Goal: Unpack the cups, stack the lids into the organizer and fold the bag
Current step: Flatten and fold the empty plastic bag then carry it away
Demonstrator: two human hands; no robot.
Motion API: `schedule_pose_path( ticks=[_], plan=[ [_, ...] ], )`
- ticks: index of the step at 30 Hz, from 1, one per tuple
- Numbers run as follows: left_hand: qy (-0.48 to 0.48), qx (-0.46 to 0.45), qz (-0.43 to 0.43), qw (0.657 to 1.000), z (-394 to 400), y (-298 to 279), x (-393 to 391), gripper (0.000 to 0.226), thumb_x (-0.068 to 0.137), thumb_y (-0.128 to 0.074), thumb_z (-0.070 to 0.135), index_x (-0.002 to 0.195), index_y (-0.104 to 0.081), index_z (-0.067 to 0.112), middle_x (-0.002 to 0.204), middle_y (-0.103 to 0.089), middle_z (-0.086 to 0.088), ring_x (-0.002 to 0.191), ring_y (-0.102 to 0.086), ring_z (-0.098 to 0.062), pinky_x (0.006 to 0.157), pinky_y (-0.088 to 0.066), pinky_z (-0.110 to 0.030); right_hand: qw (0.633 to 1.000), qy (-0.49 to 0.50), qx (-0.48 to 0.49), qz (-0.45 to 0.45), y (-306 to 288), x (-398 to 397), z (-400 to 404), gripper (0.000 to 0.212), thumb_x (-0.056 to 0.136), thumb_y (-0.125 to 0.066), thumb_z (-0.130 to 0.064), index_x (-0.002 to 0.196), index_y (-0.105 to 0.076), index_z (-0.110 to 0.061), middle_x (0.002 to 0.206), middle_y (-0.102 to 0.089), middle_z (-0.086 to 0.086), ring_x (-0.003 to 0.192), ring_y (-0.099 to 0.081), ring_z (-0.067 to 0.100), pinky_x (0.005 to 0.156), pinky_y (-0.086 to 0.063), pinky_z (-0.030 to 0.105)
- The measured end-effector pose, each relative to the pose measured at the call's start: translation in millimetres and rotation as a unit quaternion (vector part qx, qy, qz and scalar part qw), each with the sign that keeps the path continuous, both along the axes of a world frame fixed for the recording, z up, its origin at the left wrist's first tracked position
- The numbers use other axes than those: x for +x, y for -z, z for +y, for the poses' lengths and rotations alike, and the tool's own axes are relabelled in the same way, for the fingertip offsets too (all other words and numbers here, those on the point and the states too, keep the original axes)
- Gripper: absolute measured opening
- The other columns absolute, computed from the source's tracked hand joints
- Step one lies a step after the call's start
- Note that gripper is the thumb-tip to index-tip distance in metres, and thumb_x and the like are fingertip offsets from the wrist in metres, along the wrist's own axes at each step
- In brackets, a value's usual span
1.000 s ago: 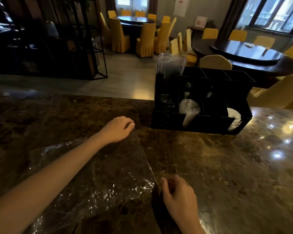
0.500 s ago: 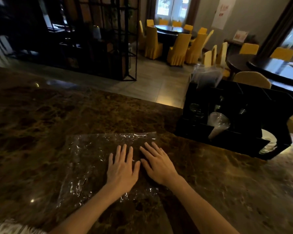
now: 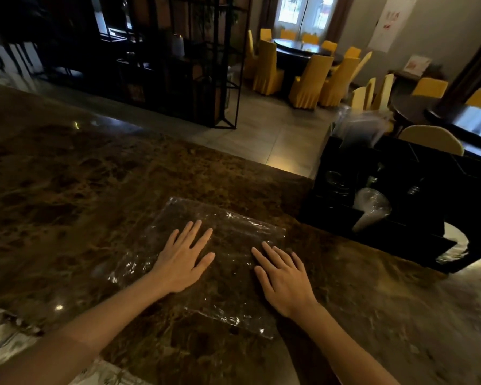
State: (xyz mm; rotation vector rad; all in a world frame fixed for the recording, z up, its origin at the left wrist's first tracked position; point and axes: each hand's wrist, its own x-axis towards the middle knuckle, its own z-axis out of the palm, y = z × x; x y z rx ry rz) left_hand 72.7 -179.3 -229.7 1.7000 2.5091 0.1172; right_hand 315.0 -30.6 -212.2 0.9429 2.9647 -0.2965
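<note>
Bag (image 3: 231, 237) — clear plastic, folded into a flat, crinkled rectangle — lies on the dark marble counter (image 3: 67, 190), straight ahead of the person. Both hands lie palm-down on it with fingers straight and spread, gripping nothing: the left hand (image 3: 182, 259) presses the bag's left half, the right hand (image 3: 283, 276) its right edge, the two well apart. To the right, near the bag but not touching it, stands the black organizer (image 3: 400, 232). A clear cup (image 3: 370, 209) leans tilted in one of its front compartments, clear lids (image 3: 336, 183) sit in the compartment to its left, and something white shows at its right end, too blurred to name.
</note>
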Motion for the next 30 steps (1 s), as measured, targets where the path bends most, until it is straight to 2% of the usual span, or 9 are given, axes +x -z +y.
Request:
schedule_pose_path(
  ticks=[5, 8, 10, 15, 18, 20, 23, 26, 30],
  plan=[
    [0.141, -0.040, 0.055, 0.988, 32.7, -15.2, -23.8, 0.069, 0.101, -0.013, 0.064, 0.160, 0.002, 0.034, 0.170, 0.003, 0.002, 0.156, 0.007, -0.021, 0.125, 0.004, -0.050, 0.999, 0.024, 0.037, 0.007, -9.5, 29.5, -18.9, 0.059, 0.105, -0.006, -0.057, 0.156, -0.032, -0.043, 0.164, -0.036, -0.009, 0.149, -0.032, 0.017, 0.121, -0.019, 0.042],
    [0.141, -0.063, 0.073, 0.985, 61.0, -24.2, -16.9, 0.062, 0.104, -0.013, 0.056, 0.161, -0.006, 0.033, 0.170, -0.004, 0.006, 0.157, 0.007, -0.022, 0.124, 0.004, -0.055, 0.998, 0.041, 0.040, -0.001, -14.3, 42.3, -36.7, 0.059, 0.105, -0.009, -0.056, 0.154, -0.037, -0.042, 0.158, -0.041, -0.010, 0.145, -0.035, 0.014, 0.119, -0.022, 0.040],
    [0.127, -0.075, 0.047, 0.988, 78.0, -29.9, -1.0, 0.060, 0.105, -0.010, 0.054, 0.161, -0.011, 0.031, 0.170, -0.007, 0.007, 0.156, 0.007, -0.022, 0.124, 0.004, -0.056, 0.998, 0.047, 0.037, -0.007, -16.7, 46.8, -52.0, 0.059, 0.104, -0.008, -0.057, 0.152, -0.040, -0.043, 0.154, -0.044, -0.012, 0.142, -0.037, 0.014, 0.117, -0.025, 0.040],
    [0.171, -0.069, 0.004, 0.983, 97.4, -30.2, 43.3, 0.060, 0.106, -0.012, 0.051, 0.161, -0.011, 0.027, 0.170, -0.006, 0.007, 0.156, 0.008, -0.021, 0.123, 0.004, -0.056, 0.999, 0.018, 0.028, 0.031, -16.6, 43.7, -100.5, 0.056, 0.104, -0.014, -0.060, 0.138, -0.055, -0.041, 0.127, -0.057, -0.009, 0.116, -0.051, 0.018, 0.100, -0.042, 0.042],
    [0.202, -0.055, 0.001, 0.978, 97.8, -26.9, 58.6, 0.060, 0.106, -0.013, 0.051, 0.161, -0.012, 0.026, 0.170, -0.006, 0.007, 0.156, 0.009, -0.019, 0.125, 0.002, -0.055, 0.998, 0.011, 0.035, 0.054, -10.3, 41.2, -116.1, 0.050, 0.104, -0.019, -0.059, 0.135, -0.054, -0.039, 0.120, -0.056, -0.007, 0.108, -0.053, 0.018, 0.095, -0.046, 0.040],
    [0.206, -0.046, -0.003, 0.977, 95.6, -27.1, 58.4, 0.058, 0.107, -0.014, 0.050, 0.161, -0.014, 0.027, 0.170, -0.006, 0.006, 0.156, 0.010, -0.020, 0.125, 0.002, -0.054, 0.998, 0.022, 0.019, 0.060, -9.7, 41.1, -116.0, 0.046, 0.104, -0.021, -0.058, 0.136, -0.051, -0.041, 0.121, -0.052, -0.008, 0.109, -0.050, 0.016, 0.096, -0.043, 0.037],
    [0.175, -0.006, -0.041, 0.984, 88.2, -28.6, 44.4, 0.056, 0.107, -0.020, 0.048, 0.160, -0.019, 0.028, 0.169, -0.011, 0.004, 0.156, 0.007, -0.021, 0.125, 0.002, -0.051, 0.997, 0.025, -0.021, 0.064, -11.3, 42.5, -107.9, 0.045, 0.103, -0.020, -0.060, 0.138, -0.046, -0.046, 0.125, -0.044, -0.014, 0.115, -0.039, 0.010, 0.100, -0.036, 0.033],
    [0.074, 0.064, -0.087, 0.991, 77.6, -32.7, 17.9, 0.057, 0.104, -0.040, 0.046, 0.156, -0.031, 0.024, 0.165, -0.026, -0.002, 0.154, -0.011, -0.025, 0.121, -0.016, -0.051, 0.994, 0.022, -0.065, 0.086, -18.7, 43.2, -90.0, 0.046, 0.100, -0.025, -0.061, 0.139, -0.044, -0.047, 0.133, -0.041, -0.017, 0.124, -0.032, 0.006, 0.104, -0.032, 0.032],
    [-0.098, 0.120, -0.185, 0.971, 60.2, -40.8, -21.3, 0.053, 0.101, -0.051, 0.039, 0.149, -0.043, 0.018, 0.152, -0.045, -0.011, 0.141, -0.033, -0.034, 0.113, -0.033, -0.050, 0.968, 0.101, -0.126, 0.191, -24.1, 33.9, -35.8, 0.041, 0.102, -0.051, -0.043, 0.142, -0.051, -0.030, 0.137, -0.050, -0.005, 0.126, -0.045, 0.011, 0.106, -0.043, 0.031]
  ],
)
